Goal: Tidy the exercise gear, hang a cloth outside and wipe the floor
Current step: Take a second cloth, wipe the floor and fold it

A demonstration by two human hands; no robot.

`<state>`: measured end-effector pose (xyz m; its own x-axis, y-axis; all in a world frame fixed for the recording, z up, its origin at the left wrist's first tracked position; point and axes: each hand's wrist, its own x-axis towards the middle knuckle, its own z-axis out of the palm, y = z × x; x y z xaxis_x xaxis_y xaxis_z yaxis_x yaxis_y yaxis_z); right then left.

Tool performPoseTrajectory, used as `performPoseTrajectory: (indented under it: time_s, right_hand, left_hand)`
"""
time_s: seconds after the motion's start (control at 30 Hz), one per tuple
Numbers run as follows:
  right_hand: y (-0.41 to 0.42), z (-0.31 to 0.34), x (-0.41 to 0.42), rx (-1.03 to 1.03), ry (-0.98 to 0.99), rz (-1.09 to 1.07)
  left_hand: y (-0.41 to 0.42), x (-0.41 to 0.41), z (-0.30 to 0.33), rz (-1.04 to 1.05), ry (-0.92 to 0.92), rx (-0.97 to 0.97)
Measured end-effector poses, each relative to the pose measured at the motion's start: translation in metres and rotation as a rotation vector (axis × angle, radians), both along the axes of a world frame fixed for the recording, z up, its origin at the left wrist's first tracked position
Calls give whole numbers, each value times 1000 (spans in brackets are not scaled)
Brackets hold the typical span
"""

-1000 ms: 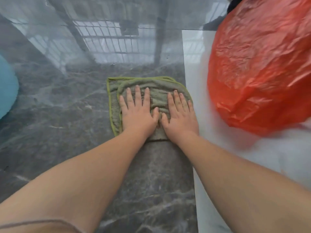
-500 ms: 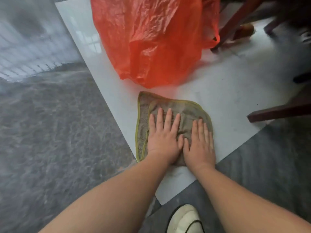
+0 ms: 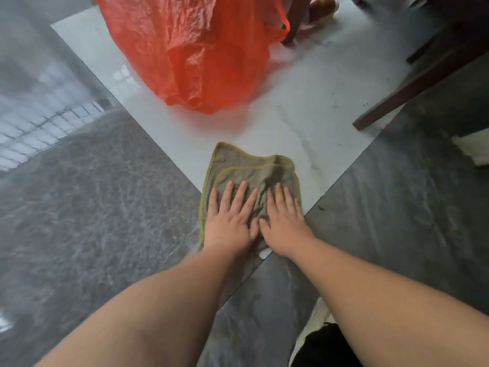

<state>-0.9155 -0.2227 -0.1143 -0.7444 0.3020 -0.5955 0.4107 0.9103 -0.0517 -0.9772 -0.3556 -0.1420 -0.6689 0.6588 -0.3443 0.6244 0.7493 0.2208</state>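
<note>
Cloth (image 3: pixel 246 170) lies on the white floor tile (image 3: pixel 304 123), pressed flat under left hand (image 3: pixel 229 221) and right hand (image 3: pixel 284 223), fingers straight. Wiping farther forward risks snagging the orange bag (image 3: pixel 190 49).

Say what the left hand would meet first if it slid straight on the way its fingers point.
Probably the orange plastic bag. The left hand lies flat on the cloth, fingers pointing up the white tile; bare tile lies between the cloth's far edge and the bag.
</note>
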Motion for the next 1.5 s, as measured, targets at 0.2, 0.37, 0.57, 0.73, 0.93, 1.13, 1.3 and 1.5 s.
performPoseTrajectory:
  time_s: [0.2, 0.37, 0.57, 0.73, 0.93, 1.13, 1.3, 1.5]
  right_hand:
    - [-97, 7, 36, -88, -10, 99]
    - [-109, -12, 58, -41, 123, 178]
    - [-102, -19, 92, -44, 222, 199]
    - [-80, -21, 215, -31, 187, 62]
    - [-8, -23, 332, 84, 197, -169]
    - [50, -20, 454, 202, 147, -541]
    - [59, -20, 502, 215, 159, -665]
    - [52, -19, 473, 182, 190, -621]
  left_hand:
    - [-92, 49, 1, 140, -4, -103]
    - [-107, 80, 0, 332, 36, -120]
    - [-107, 115, -1, 368, 70, -161]
    - [-75, 220, 6, 297, -8, -184]
    - [9, 320, 11, 103, -79, -122]
    - [103, 394, 13, -320, -136, -52]
    - [130, 424, 7, -475, -107, -31]
    - [96, 382, 0, -433, -23, 79]
